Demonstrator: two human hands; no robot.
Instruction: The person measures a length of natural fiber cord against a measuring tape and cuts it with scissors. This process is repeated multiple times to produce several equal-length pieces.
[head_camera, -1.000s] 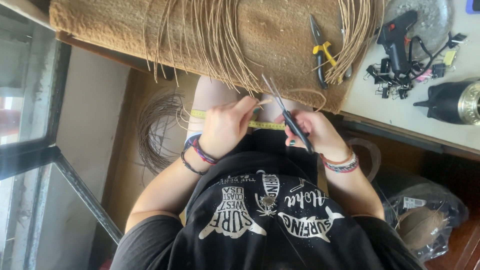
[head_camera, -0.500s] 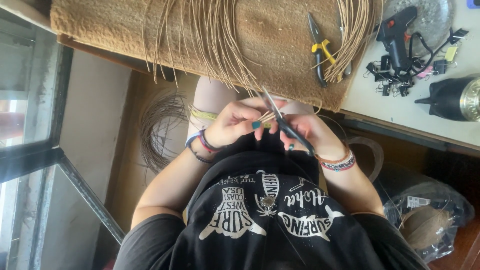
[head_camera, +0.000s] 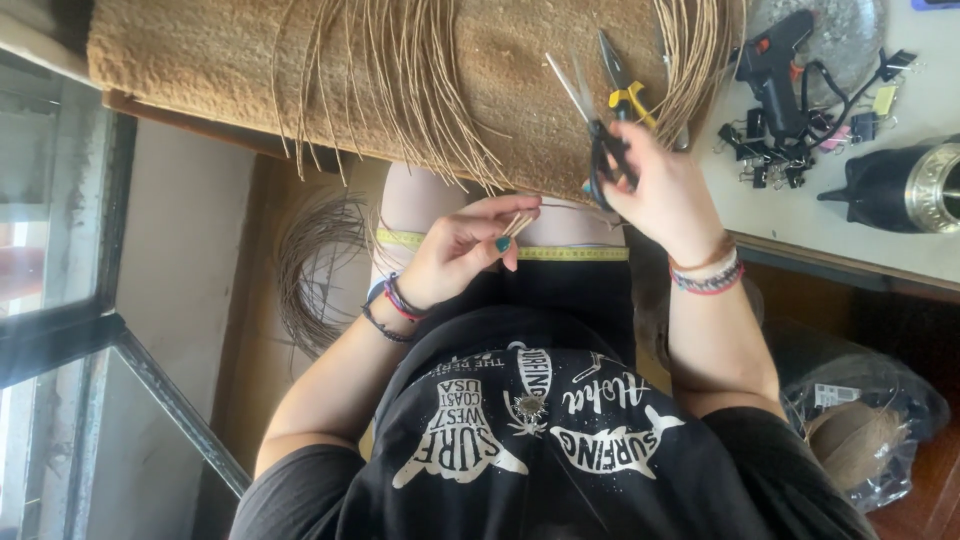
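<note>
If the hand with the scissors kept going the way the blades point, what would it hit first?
Probably the woven mat: the right hand aims the scissors across it, just beside the yellow-handled pliers. Height above it is unclear.

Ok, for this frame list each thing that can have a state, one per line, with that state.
left hand: pinching short cut strands
right hand: gripping scissors, blades slightly apart, raised over the mat
long strands: hanging loose over the mat's edge
pliers: lying on the mat, unheld
glue gun: lying on the table, unheld
tape measure: stretched across the lap
</note>
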